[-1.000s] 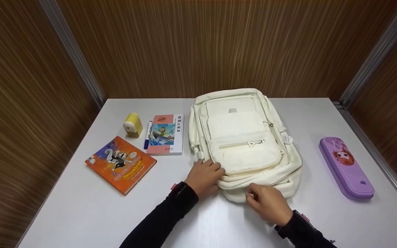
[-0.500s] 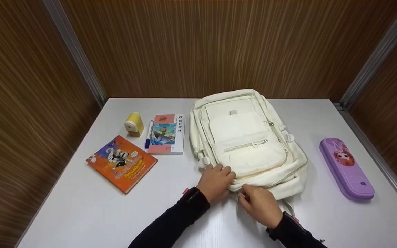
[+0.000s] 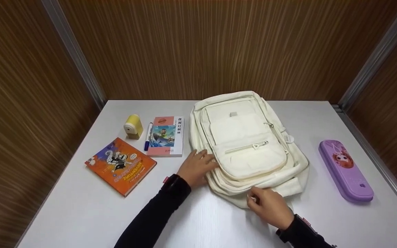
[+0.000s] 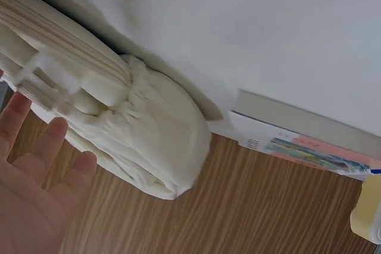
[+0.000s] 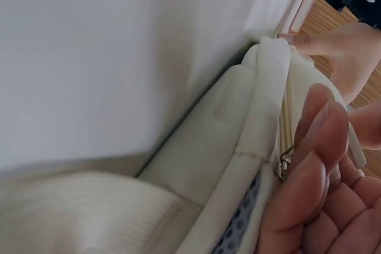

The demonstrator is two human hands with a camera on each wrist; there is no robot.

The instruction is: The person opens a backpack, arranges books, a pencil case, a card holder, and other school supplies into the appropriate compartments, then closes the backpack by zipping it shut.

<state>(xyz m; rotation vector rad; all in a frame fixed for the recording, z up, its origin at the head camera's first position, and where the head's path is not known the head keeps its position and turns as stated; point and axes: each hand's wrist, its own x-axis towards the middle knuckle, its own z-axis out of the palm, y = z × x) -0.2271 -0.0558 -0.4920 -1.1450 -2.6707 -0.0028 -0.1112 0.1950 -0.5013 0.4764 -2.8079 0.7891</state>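
While my left hand (image 3: 196, 167) lies flat with fingers spread on the backpack's (image 3: 248, 144) nine o'clock side at mid-table, my right hand (image 3: 269, 206) pinches the zipper pull (image 5: 284, 163) at six o'clock. I judge a crooked tug could jam fabric in the teeth. Its contents are hidden.

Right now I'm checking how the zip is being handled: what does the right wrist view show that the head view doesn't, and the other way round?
Only the right wrist view shows the metal zip pull by the right hand's fingers, with dotted lining showing in the gap.

Only the head view shows the orange book, pink book, pen, yellow sharpener and purple pencil case on the table.

Both show the cream backpack, the right hand at its near edge and the left hand on its side.
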